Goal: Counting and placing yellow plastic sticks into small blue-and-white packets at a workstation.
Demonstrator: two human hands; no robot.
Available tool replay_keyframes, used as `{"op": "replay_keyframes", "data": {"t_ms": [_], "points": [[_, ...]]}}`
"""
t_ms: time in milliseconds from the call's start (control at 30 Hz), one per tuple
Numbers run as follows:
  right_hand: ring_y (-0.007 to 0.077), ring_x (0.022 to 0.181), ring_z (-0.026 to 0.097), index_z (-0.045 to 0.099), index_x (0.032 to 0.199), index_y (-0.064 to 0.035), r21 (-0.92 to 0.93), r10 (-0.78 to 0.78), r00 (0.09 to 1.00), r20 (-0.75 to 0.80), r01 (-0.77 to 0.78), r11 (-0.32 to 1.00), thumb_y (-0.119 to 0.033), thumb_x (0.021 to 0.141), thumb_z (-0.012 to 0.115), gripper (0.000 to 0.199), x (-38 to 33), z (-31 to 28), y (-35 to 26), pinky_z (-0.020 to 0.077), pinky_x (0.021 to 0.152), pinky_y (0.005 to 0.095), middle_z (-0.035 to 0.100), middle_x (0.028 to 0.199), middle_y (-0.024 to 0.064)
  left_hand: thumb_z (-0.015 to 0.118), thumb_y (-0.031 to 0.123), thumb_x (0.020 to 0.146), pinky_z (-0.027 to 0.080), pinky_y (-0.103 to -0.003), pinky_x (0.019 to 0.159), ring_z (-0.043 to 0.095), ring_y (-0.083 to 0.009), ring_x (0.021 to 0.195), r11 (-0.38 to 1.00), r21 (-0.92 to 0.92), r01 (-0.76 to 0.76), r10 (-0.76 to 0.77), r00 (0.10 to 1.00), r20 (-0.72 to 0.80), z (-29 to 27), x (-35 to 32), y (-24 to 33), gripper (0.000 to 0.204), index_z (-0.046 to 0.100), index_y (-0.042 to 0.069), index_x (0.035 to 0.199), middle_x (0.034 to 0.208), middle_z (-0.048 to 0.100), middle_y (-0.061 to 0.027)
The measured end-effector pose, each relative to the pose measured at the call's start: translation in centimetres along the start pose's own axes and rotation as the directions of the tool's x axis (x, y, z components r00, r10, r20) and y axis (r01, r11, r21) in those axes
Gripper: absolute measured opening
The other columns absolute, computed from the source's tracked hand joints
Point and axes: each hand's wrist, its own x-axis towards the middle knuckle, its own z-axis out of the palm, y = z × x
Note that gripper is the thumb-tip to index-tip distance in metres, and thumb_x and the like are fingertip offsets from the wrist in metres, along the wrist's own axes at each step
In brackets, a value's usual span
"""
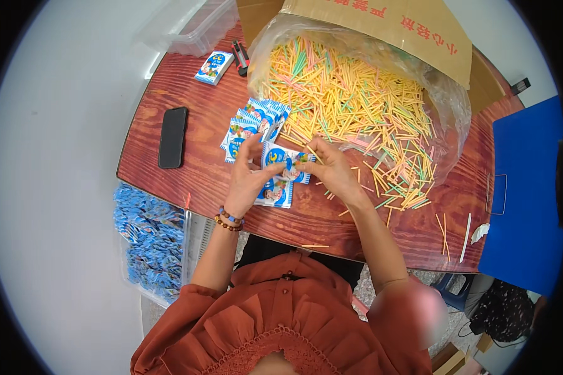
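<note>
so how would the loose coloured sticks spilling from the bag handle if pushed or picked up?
The coloured sticks look thin and straight, so probably light and fairly stiff. Strays scattered across the wooden table suggest they slide and scatter easily. Being so slim and lying flat, a single one probably resists pinching.

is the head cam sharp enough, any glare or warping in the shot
Head view: even, soft light; hands and blue packet fairly sharp; strong fisheye bends the wooden table edge; dark corners outside the round image; a blurred patch at the right elbow.

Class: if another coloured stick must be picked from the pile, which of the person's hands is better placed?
Probably the right hand: it lies beside the coloured sticks, while the left hand is farther away, both gripping the packet.
</note>
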Motion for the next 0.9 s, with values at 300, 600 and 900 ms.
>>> {"op": "replay_keyframes", "data": {"t_ms": [300,600,900], "points": [[0.0066,0.082,0.061,0.066,0.105,0.0043,0.404,0.09,0.986,-0.143,-0.025,0.915,-0.004,0.085,0.069,0.022,-2.0,-2.3,-1.6,0.0505,0.074,0.0219,0.068,0.092,0.0029,0.066,0.007,0.088,0.049,-0.019,0.059,0.063,-0.0045,0.071,0.919,-0.215,0.33,-0.252,0.913,0.321,3.7,0.2,0.2,0.012,0.066,0.003,0.099,0.087,0.069,-0.0009],[0.0025,0.071,0.053,0.068,0.091,-0.0005,0.104,0.038,0.951,-0.308,-0.006,0.995,-0.011,0.09,0.063,0.012,-2.3,-6.0,-0.4,0.0431,0.062,0.021,0.063,0.076,-0.003,0.066,0.011,0.09,0.052,-0.022,0.059,0.065,-0.0087,0.073,0.737,-0.493,0.463,-0.36,0.886,0.293,7.8,-0.4,-0.9,0.013,0.068,0.001,0.097,0.089,0.07,-0.0042],[0.0415,0.083,0.061,0.064,0.092,0.0018,-0.678,-0.251,0.704,-0.664,-0.426,0.599,-0.03,0.093,0.052,0.034,1.5,-21.9,1.3,0.0451,0.073,0.0459,0.064,0.087,0.0227,0.063,0.012,0.092,0.056,-0.028,0.072,0.067,-0.0122,0.083,0.609,-0.598,0.522,-0.402,0.852,0.334,8.6,-0.4,-1.2,0.014,0.067,0.0,0.098,0.096,0.07,-0.0063]]}}
